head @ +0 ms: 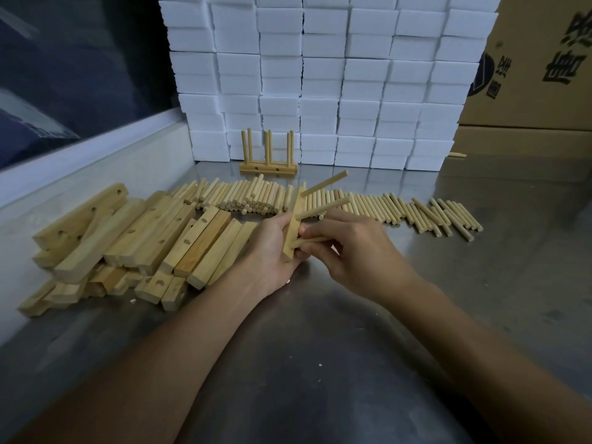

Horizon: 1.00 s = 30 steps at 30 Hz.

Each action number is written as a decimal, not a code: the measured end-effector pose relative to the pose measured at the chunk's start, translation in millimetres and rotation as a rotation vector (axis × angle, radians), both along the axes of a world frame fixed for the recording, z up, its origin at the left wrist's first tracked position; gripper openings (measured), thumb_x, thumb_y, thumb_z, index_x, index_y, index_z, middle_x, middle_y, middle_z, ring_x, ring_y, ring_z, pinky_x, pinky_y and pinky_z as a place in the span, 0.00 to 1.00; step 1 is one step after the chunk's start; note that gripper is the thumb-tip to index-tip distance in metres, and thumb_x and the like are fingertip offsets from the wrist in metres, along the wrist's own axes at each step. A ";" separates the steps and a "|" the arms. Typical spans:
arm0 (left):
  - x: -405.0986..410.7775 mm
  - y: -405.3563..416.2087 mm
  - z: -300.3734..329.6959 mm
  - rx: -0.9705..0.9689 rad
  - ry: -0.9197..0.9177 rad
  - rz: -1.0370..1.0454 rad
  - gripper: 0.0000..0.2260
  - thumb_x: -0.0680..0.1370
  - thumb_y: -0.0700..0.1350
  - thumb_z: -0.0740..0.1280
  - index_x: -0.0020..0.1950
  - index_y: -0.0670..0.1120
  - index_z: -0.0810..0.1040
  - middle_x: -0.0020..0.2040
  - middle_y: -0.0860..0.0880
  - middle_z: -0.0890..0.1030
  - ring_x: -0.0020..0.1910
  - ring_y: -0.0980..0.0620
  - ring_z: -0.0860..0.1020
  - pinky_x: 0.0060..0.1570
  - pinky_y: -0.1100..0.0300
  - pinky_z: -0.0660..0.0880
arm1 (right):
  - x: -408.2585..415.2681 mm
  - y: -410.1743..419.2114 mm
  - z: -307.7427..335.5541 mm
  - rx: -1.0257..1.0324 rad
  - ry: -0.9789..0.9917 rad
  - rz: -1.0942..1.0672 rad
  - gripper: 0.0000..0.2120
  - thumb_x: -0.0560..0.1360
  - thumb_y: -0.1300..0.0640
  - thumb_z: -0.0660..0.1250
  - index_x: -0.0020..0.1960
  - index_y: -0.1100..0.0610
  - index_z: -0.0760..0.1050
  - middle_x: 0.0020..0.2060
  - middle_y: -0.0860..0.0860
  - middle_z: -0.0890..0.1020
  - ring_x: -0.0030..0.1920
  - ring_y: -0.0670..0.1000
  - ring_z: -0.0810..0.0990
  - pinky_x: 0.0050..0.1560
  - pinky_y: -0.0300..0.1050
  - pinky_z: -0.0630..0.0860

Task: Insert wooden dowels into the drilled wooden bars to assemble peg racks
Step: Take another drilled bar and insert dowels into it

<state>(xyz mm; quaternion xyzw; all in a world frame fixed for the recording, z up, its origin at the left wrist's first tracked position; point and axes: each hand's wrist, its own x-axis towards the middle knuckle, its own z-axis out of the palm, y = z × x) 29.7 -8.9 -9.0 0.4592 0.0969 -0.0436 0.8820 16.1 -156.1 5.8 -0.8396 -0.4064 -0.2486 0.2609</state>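
Above the steel counter point(320, 363), the left hand point(272, 251) grips a pale drilled wooden bar point(293, 229) carrying two round dowels point(323, 184); the right hand point(355, 248) pinches a third dowel point(309, 241) at its lowest hole

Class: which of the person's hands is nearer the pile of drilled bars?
Left. The left hand lies just beside the pile of drilled bars; the right hand is farther off, beyond it.

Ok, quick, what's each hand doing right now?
Left hand: grips the drilled bar, two dowels already in it.
Right hand: pinches a third dowel at the bar.
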 end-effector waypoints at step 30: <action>1.7 -4.3 -0.6 0.076 -0.022 0.094 0.11 0.84 0.42 0.55 0.46 0.42 0.74 0.28 0.50 0.71 0.21 0.56 0.67 0.21 0.66 0.63 | -3.4 16.5 5.7 -0.118 0.164 -0.238 0.14 0.79 0.51 0.65 0.36 0.52 0.81 0.26 0.45 0.74 0.29 0.50 0.72 0.34 0.46 0.70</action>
